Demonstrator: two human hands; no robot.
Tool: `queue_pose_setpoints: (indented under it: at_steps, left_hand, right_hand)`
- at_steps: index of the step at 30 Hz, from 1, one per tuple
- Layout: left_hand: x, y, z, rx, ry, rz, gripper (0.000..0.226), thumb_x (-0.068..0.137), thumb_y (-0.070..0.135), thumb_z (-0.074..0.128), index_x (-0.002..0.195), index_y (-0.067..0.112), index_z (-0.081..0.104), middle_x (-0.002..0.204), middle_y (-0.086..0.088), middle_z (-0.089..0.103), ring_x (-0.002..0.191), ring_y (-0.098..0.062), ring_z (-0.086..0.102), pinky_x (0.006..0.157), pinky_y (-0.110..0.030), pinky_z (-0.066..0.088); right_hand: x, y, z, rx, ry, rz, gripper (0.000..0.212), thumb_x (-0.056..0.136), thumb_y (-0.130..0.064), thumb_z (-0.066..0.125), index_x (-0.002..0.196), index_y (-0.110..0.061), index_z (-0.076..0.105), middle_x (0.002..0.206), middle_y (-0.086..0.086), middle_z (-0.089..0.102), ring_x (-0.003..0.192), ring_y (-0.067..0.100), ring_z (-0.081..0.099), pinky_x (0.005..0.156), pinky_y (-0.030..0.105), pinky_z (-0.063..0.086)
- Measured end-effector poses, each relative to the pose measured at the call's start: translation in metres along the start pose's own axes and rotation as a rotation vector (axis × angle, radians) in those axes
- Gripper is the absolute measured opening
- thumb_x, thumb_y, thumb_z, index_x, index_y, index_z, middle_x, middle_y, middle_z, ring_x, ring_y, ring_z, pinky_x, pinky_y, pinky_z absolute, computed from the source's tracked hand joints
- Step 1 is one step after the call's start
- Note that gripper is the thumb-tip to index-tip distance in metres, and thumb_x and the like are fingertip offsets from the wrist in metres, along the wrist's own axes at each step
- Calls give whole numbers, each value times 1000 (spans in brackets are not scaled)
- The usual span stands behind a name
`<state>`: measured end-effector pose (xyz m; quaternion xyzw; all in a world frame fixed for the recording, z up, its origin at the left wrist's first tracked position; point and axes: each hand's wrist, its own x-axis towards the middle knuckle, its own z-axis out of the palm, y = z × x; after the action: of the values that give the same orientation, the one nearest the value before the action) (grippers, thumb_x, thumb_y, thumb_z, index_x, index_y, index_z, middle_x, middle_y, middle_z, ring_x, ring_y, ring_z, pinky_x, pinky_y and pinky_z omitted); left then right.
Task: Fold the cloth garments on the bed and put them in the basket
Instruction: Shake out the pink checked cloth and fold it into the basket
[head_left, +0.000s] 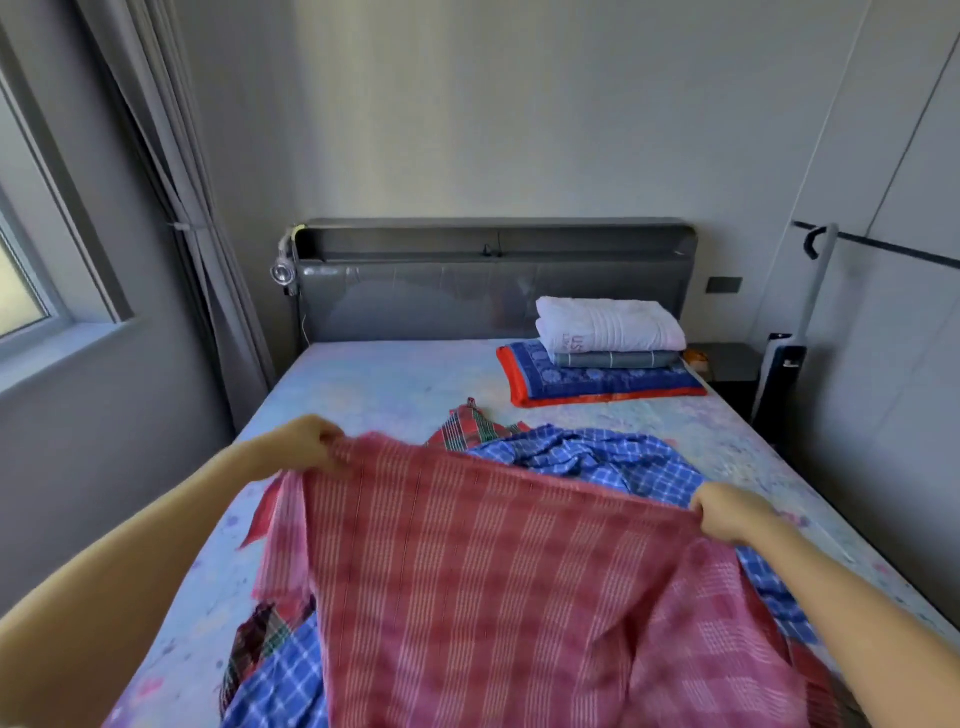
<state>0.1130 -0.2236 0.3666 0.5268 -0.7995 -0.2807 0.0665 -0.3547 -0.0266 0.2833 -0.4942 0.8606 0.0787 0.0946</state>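
A red checked cloth (498, 561) hangs stretched between my two hands above the bed. My left hand (304, 441) pinches its top left corner, and my right hand (727, 512) grips the top right corner. Under and behind it lies a crumpled blue checked cloth (597, 457). A red-and-green plaid cloth (470, 428) peeks out further back, and more of that plaid shows at the lower left (260, 639). All rest on the bed (374, 384) with its pale patterned sheet. No basket is in view.
A folded stack sits near the headboard at the right: a white towel (608, 325) on a grey cloth on a blue and orange blanket (597, 384). The grey headboard (488, 280), a curtain (192, 208) at left and a bedside table (727, 361) at right surround the bed.
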Motion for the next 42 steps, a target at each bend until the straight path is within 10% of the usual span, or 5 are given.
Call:
queue_pose_setpoints:
  at_steps: [6,13,18,29,42]
  left_hand:
    - [84,-12,-34,374,72,-6,30,81,16,60,59,22,41,77,-2,58,72,-13,49,60,-23,32]
    - [132,123,-277,-138,1391,263,21,82,2,56,100,2,65,94,-25,64,88,-41,59,75,-42,44]
    - [74,149,-342,-157,1575,301,17,86,12,57,101,4,61,97,-27,57,87,-41,55,74,-41,41]
    - [-20,32,-190,302,991,372,22,80,-7,65,99,2,69,92,-21,66,83,-40,62,75,-43,46]
    - [-141,-102,29,501,45,217,14,71,33,52,60,26,47,76,1,63,77,-21,58,67,-27,35]
  right_hand:
    - [102,-47,-61,46,229,138,25,94,-12,40,109,-17,59,120,5,61,111,21,59,89,28,47]
    - [93,-75,-405,592,1639,-159,25,75,15,47,98,6,51,98,29,53,79,45,57,65,47,47]
    - [44,-37,-453,197,1933,-313,30,69,8,53,98,1,56,87,29,62,66,45,62,55,43,50]
    - [-17,7,-266,-177,1457,-618,34,69,-37,55,86,-9,64,67,12,68,48,29,63,41,37,49]
    - [-143,68,37,-315,310,-387,28,39,-45,77,57,-27,66,49,-3,58,42,21,58,35,26,43]
